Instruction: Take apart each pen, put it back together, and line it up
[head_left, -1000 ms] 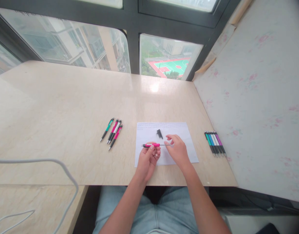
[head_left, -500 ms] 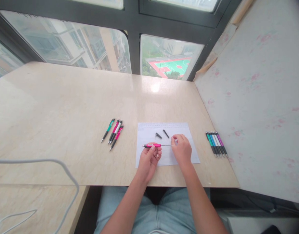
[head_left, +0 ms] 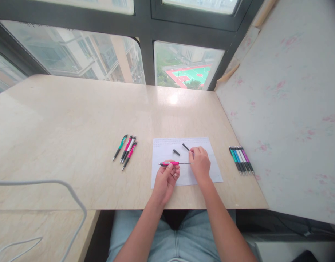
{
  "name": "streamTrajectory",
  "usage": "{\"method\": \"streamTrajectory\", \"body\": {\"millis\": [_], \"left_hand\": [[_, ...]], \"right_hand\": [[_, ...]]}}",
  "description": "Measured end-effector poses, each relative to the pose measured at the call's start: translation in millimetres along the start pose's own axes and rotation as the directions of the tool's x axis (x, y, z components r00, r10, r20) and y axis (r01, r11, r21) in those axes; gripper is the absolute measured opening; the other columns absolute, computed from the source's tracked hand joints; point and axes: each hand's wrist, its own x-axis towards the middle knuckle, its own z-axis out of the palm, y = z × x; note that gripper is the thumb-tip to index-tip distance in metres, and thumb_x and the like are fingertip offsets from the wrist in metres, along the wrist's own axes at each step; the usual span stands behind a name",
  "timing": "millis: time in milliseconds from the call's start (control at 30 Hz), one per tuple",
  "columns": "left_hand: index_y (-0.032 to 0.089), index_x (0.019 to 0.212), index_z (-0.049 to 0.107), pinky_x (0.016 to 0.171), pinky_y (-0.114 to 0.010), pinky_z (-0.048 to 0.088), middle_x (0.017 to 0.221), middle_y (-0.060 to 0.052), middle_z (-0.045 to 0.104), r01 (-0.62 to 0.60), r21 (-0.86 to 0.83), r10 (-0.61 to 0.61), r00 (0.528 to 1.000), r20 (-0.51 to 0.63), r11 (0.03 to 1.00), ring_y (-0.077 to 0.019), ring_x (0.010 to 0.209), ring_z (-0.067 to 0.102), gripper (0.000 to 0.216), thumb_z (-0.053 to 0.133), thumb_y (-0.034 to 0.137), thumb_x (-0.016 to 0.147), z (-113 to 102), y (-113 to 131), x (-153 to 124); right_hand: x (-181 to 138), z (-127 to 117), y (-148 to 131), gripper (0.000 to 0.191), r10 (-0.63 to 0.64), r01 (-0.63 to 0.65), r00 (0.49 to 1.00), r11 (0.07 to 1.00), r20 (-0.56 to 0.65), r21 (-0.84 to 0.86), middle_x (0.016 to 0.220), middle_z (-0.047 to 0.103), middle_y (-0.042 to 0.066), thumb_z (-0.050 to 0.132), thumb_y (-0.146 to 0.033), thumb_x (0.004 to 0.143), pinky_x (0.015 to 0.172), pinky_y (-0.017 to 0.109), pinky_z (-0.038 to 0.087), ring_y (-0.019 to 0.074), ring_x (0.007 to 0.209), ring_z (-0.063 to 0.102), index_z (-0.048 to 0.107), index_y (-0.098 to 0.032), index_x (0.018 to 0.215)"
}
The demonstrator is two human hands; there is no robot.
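In my left hand (head_left: 165,182) is a pink pen barrel (head_left: 171,163) with a black-and-silver clip end, lying level between thumb and fingers. A thin refill (head_left: 186,163) sticks out of its right end, bare of any front section. My right hand (head_left: 200,162) is at the upper right of the refill, its thumb and fingertips closed at the lower end of a slim black pen piece (head_left: 185,147). A shorter black pen piece (head_left: 176,152) lies to the left on the written sheet of paper (head_left: 162,145), beneath both hands.
Left of the paper lie several pens (head_left: 128,150) in green, pink and white with black grips. A tight row of several pens (head_left: 241,160) lies at right beside the flowered wall (head_left: 282,120). A grey cable (head_left: 71,187) loops over the table's left front.
My right hand has moved slightly left and away from me, off the refill's tip to the slim black piece, which has tilted flatter. My left hand still holds the pink barrel.
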Motion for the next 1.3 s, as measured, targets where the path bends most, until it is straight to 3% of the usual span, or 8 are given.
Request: {"method": "streamTrajectory", "body": {"millis": [100, 233, 333, 467, 600, 867, 1300], "left_hand": [[0.014, 0.094, 0.068, 0.070, -0.020, 0.054, 0.084, -0.004, 0.071, -0.004, -0.006, 0.004, 1.000, -0.007, 1.000, -0.0089, 0.071, 0.064, 0.021, 0.080, 0.021, 0.077, 0.8, 0.3, 0.5], [0.015, 0.094, 0.068, 0.069, -0.020, 0.054, 0.083, -0.005, 0.071, 0.004, -0.011, -0.004, 1.000, -0.011, 1.000, -0.0087, 0.070, 0.064, 0.021, 0.079, 0.021, 0.078, 0.9, 0.4, 0.9], [0.014, 0.094, 0.068, 0.068, -0.018, 0.053, 0.083, -0.005, 0.071, 0.000, -0.015, 0.000, 1.000, -0.011, 1.000, -0.0084, 0.070, 0.064, 0.021, 0.079, 0.021, 0.077, 0.1, 0.0, 0.7], [0.014, 0.095, 0.068, 0.069, -0.019, 0.054, 0.084, -0.005, 0.071, 0.000, -0.014, 0.000, 1.000, -0.012, 1.000, -0.0084, 0.071, 0.064, 0.022, 0.079, 0.021, 0.077, -0.9, -0.5, 0.5], [0.015, 0.094, 0.068, 0.068, -0.019, 0.054, 0.084, -0.005, 0.070, -0.001, -0.003, 0.001, 1.000, -0.018, 1.000, -0.0088, 0.070, 0.064, 0.021, 0.079, 0.021, 0.078, -0.1, -0.3, 0.2], [0.014, 0.095, 0.068, 0.070, -0.019, 0.054, 0.083, -0.005, 0.070, -0.004, 0.005, 0.004, 1.000, -0.004, 1.000, -0.0081, 0.071, 0.063, 0.021, 0.078, 0.021, 0.079, -1.3, -0.5, 1.3], [0.014, 0.093, 0.068, 0.070, -0.021, 0.052, 0.082, -0.006, 0.071, -0.018, 0.118, 0.017, 1.000, 0.012, 0.993, -0.0100, 0.071, 0.064, 0.023, 0.079, 0.027, 0.078, 2.7, -2.6, -1.4]], "right_hand": [[-6.1, -10.0, 7.0, 0.027, 0.044, -0.042, 0.999, 0.958, 0.000, 0.284, 0.091, 0.068, 0.010, 0.048, -0.036, 0.094, 0.069, 0.033, 0.049, 0.0223, 0.086, 0.061, 0.067, -0.019, 0.088], [-18.2, -28.1, 13.8, 0.031, 0.245, -0.258, 0.964, 0.755, 0.106, 0.603, 0.087, 0.073, 0.009, 0.056, -0.047, 0.089, 0.060, 0.032, 0.054, 0.0221, 0.079, 0.069, 0.069, -0.018, 0.091], [-26.4, -39.6, 15.2, 0.029, 0.310, -0.337, 0.935, 0.628, 0.173, 0.701, 0.086, 0.075, 0.010, 0.064, -0.046, 0.084, 0.061, 0.032, 0.056, 0.0223, 0.078, 0.071, 0.068, -0.017, 0.089], [-36.0, -52.6, 18.1, 0.025, 0.327, -0.341, 0.928, 0.564, 0.176, 0.752, 0.084, 0.074, 0.007, 0.073, -0.038, 0.077, 0.067, 0.033, 0.057, 0.0203, 0.076, 0.069, 0.070, -0.018, 0.091], [-42.8, -68.6, 27.1, 0.024, 0.298, -0.320, 0.940, 0.604, 0.165, 0.730, 0.085, 0.072, 0.006, 0.072, -0.038, 0.080, 0.072, 0.035, 0.056, 0.0205, 0.079, 0.067, 0.072, -0.020, 0.097], [-42.0, -95.1, 26.1, 0.015, 0.093, -0.164, 0.985, 0.757, 0.144, 0.633, 0.090, 0.069, 0.005, 0.064, -0.033, 0.088, 0.078, 0.035, 0.053, 0.0211, 0.086, 0.064, 0.072, -0.022, 0.093], [-35.9, -83.8, 8.3, 0.012, -0.095, -0.033, 0.979, 0.802, 0.182, 0.597, 0.091, 0.069, 0.006, 0.060, -0.028, 0.091, 0.072, 0.032, 0.053, 0.0198, 0.084, 0.065, 0.070, -0.022, 0.094]]}}
